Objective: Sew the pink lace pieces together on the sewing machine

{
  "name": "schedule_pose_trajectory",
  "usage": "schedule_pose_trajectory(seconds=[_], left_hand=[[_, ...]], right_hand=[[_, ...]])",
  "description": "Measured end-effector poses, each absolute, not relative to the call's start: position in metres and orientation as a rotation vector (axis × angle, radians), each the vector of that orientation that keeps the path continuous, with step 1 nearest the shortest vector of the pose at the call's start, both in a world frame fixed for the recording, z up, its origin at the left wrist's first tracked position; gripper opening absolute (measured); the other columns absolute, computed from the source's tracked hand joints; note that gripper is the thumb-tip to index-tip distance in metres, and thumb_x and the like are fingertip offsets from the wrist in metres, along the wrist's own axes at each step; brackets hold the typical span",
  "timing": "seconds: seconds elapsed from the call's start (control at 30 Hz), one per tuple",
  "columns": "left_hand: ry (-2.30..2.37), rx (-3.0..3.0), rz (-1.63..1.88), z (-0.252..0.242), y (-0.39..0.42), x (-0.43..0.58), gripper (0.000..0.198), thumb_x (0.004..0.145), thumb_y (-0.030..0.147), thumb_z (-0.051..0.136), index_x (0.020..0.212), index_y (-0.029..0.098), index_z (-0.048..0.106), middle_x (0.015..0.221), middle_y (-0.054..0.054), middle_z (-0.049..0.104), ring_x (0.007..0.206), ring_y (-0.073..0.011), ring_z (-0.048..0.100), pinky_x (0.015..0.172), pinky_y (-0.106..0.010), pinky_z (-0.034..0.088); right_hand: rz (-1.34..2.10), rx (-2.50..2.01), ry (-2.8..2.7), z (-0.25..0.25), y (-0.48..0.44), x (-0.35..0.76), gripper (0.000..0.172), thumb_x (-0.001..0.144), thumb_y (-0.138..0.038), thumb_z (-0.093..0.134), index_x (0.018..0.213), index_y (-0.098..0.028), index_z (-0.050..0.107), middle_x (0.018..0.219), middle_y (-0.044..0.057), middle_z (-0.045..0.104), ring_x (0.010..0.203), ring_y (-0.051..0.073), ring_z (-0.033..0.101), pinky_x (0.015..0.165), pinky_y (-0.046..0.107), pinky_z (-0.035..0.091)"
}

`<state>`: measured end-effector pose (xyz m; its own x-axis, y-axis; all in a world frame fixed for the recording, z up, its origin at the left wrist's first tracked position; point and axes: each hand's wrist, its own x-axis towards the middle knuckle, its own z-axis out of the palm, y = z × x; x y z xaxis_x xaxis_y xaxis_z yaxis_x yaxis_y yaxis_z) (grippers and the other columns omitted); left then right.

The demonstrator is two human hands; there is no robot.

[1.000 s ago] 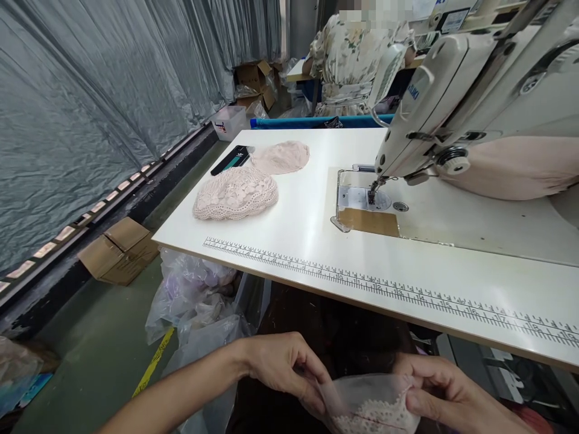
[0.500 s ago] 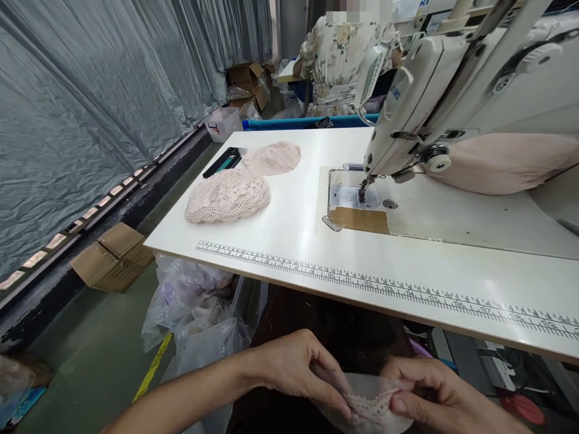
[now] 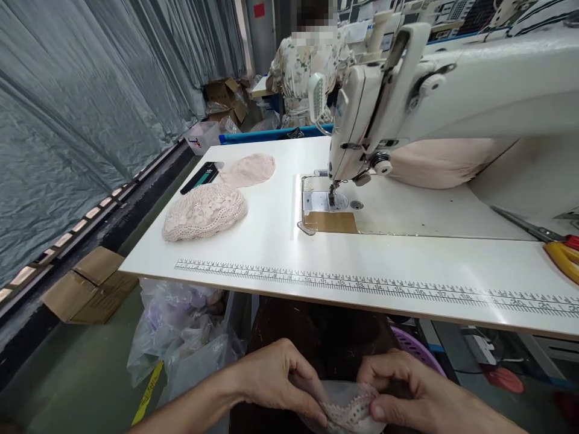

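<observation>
Low in the view, over my lap, I hold a sheer pale piece of fabric with a scalloped lace edge [image 3: 346, 413]. My left hand [image 3: 283, 386] pinches its left side between thumb and fingers. On the right side, my right hand [image 3: 402, 389] grips the lace edge with thumb and bent forefinger. The lower part of the piece runs out of the frame. Above my hands, on the white table [image 3: 271, 247], lie a stack of pinkish lace pieces [image 3: 203, 211] and a flat pale pink fabric piece [image 3: 248, 170].
A white sewing machine [image 3: 362, 114] stands on the table, with pink cloth [image 3: 438, 163] behind its needle. Yellow-handled scissors [image 3: 561, 250] lie at the right. A printed ruler runs along the front edge. Plastic bags [image 3: 181, 325] and a cardboard box [image 3: 90, 286] sit below left. Another person [image 3: 307, 72] is beyond.
My view has turned to the right, bringing the scissors into sight. Both hands keep their hold on the lace-edged fabric, nearly unchanged in pose.
</observation>
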<state>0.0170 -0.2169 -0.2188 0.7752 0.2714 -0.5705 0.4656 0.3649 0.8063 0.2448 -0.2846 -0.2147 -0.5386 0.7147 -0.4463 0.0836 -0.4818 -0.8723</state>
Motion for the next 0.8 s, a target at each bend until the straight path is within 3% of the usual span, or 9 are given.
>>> schedule_pose_trajectory(seconds=[0.57,0.8], left_hand=[[0.788,1.212,-0.140,-0.212,-0.222,0.026,0.044,0.048,0.039,0.085,0.083,0.015,0.075,0.066,0.000,0.067,0.057,-0.0082,0.054,0.057,-0.015,0.042],[0.817,1.302,-0.104,-0.212,-0.226,0.033,0.024,0.060,0.030,0.079,0.078,0.014,0.076,0.060,0.001,0.064,0.053,-0.0064,0.049,0.051,-0.013,0.037]], right_hand=[[2.024,-1.242,-1.205,-0.218,-0.295,0.246,0.020,0.075,-0.033,0.066,0.082,-0.018,0.056,0.070,-0.002,0.061,0.064,0.010,0.046,0.061,0.021,0.034],[1.959,-1.298,-1.329,-0.219,-0.297,0.249,0.016,0.073,-0.027,0.065,0.081,-0.018,0.056,0.069,-0.003,0.060,0.063,0.010,0.047,0.058,0.020,0.033]])
